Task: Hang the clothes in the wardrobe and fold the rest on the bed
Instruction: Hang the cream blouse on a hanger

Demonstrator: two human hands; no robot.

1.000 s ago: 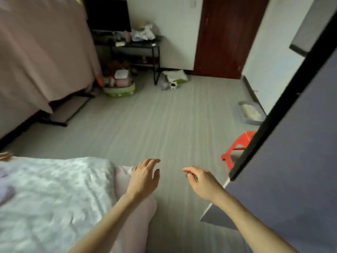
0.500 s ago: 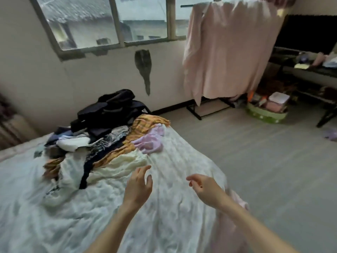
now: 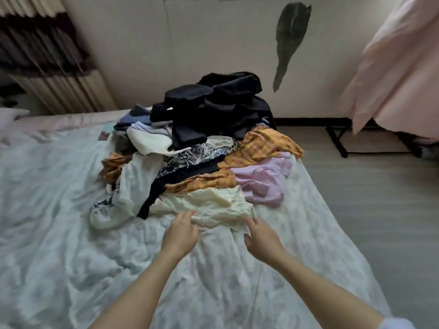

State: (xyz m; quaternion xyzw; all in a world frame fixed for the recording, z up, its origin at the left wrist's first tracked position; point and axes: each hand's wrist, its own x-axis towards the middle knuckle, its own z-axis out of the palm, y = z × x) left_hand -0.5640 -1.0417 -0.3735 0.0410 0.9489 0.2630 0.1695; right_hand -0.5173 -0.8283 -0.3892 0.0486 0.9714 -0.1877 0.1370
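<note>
Head view, landmark = clothes pile (image 3: 202,148) on the bed (image 3: 59,233).

- Pile sits on the far half of the bed, toward the wall (image 3: 190,43). Black garments (image 3: 213,103) on top at the wall side; white piece (image 3: 149,138) just left of them.
- Orange plaid cloth (image 3: 263,143) on the pile's right flank, pink striped shirt (image 3: 261,179) just below it at the bed's right edge.
- Cream garment (image 3: 213,203) is the pile's near edge, lying flat on the pale sheet.
- Left hand (image 3: 180,233) at the near edge of the pile, fingers loosely together, tips touching the cream garment's left hem. Not curled round it.
- Right hand (image 3: 261,238) at the same near edge, right side; fingers (image 3: 249,224) relaxed and slightly bent, tips at the garment's right corner. Cannot tell if they pinch cloth.
- Right of the pile, across the floor (image 3: 368,210): pink sheet (image 3: 399,67) hanging over a black rack (image 3: 337,143).
- Left of the pile: striped curtain (image 3: 47,62) by the wall.
- Above the pile: dark leaf-shaped mark (image 3: 289,39) on the wall.
</note>
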